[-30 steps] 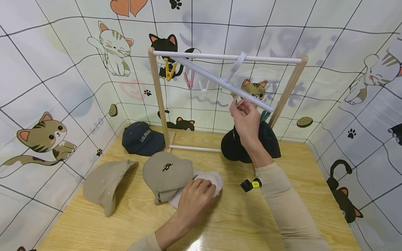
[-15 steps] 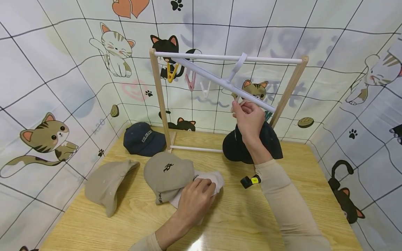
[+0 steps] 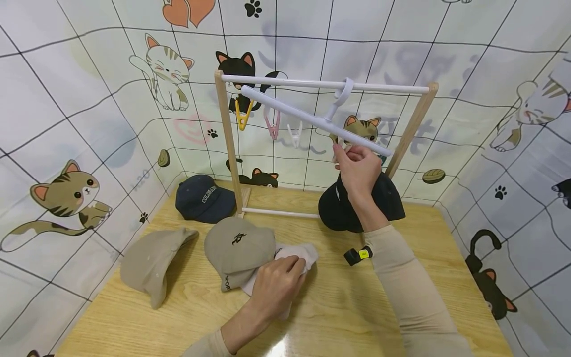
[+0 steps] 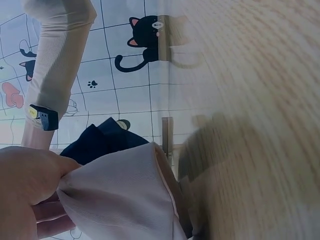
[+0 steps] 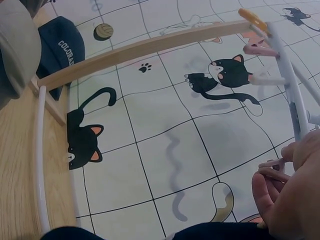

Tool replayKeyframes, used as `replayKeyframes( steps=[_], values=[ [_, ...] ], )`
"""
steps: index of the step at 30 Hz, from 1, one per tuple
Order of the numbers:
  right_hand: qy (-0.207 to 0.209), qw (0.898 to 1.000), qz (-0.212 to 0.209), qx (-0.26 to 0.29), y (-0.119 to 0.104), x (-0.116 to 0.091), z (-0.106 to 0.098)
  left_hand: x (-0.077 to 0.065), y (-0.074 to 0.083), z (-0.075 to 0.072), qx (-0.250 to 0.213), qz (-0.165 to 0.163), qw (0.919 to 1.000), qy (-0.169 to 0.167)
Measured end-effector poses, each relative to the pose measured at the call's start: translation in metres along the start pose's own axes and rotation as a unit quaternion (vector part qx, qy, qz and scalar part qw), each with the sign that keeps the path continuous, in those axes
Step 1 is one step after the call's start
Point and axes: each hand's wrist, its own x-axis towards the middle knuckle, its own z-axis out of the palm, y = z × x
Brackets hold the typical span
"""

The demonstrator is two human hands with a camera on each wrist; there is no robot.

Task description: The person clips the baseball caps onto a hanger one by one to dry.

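My left hand pinches the cloth of a pale pinkish cap, which lies partly under a beige cap with a dark emblem. Up at the white hanger, my right hand pinches a pale clothespin near the hanger's lower right end. Yellow, pink and white clothespins hang along the hanger's left half. Below the right hand is a black cap, partly hidden by that hand and forearm.
The hanger's hook loops over the top bar of a wood-and-white rack. A navy COLORADO cap stands by the rack's left foot. Another beige cap rests at the table's left. Cat-print walls enclose the table.
The hanger's left end has swung nearer, and its clothespins sit lower in view. Its slope is slightly flatter. My right hand has shifted slightly right; the left still grips the pale cap.
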Motion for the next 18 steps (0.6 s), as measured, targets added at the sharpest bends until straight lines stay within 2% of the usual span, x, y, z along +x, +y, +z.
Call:
replayKeyframes(
  steps=[8, 18],
  values=[
    [-0.025, 1.0, 0.011, 0.009, 0.0014, 0.0008, -0.0037, 0.0038, 0.0006, -0.0033, 0.003, -0.019, 0.9998, -0.001],
    [-0.035, 0.999, 0.011, 0.012, 0.0, 0.0029, -0.005, 0.0088, -0.002, -0.003, 0.007, -0.019, 0.9998, 0.006]
  ],
)
